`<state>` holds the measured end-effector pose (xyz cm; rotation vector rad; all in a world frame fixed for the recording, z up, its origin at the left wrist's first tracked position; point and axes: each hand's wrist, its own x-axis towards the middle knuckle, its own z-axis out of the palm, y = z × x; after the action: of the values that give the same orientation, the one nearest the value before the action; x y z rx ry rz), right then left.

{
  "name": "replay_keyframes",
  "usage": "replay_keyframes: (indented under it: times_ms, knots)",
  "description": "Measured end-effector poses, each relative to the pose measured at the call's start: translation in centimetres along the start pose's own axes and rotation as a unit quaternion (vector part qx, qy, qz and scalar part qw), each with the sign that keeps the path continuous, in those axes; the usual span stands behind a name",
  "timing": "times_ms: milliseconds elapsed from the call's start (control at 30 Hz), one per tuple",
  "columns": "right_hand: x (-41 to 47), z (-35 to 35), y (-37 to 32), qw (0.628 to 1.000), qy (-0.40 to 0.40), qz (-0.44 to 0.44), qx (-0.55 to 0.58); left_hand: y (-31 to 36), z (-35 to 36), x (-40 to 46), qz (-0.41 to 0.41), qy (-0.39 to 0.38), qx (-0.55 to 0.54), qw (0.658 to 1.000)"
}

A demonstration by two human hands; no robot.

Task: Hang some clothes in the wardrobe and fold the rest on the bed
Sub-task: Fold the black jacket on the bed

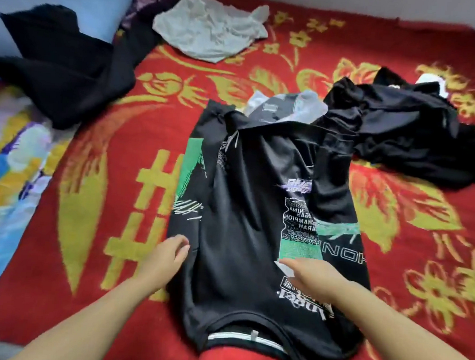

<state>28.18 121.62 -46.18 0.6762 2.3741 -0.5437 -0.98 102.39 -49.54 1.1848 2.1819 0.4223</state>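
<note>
Flat on the bed (395, 211), a printed shirt (245, 208) under both hands (170, 255).

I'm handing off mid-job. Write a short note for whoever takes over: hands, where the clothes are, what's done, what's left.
Left hand: open, fingers resting on the left edge of the printed black T-shirt.
Right hand: open, flat on the shirt's print.
The shirt lies spread on the red blanket, collar toward you, not yet folded.
Still loose on the bed: black pile at right, black garment at left, crumpled grey garment at far end.
Nothing visibly folded; wardrobe is out of view.
</note>
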Motion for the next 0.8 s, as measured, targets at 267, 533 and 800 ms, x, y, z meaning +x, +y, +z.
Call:
replay_keyframes:
  times_ms: [267, 533, 800]
  knots:
    - [15.5, -10.6, -8.7, 0.983, 0.134, -0.012, 0.128, -3.3, -2.1, 9.8, -0.227, 0.024, -0.154, 0.961]
    - [23.7, -11.8, -11.5, 0.901, 0.165, 0.095, 0.39, -3.4, 0.7, 11.5, -0.194, -0.01, -0.155, 0.969]
    - [30.3, -15.9, -16.1, 0.903, 0.136, 0.147, 0.38, -6.6, -4.1, 6.2, -0.189, 0.123, -0.351, 0.909]
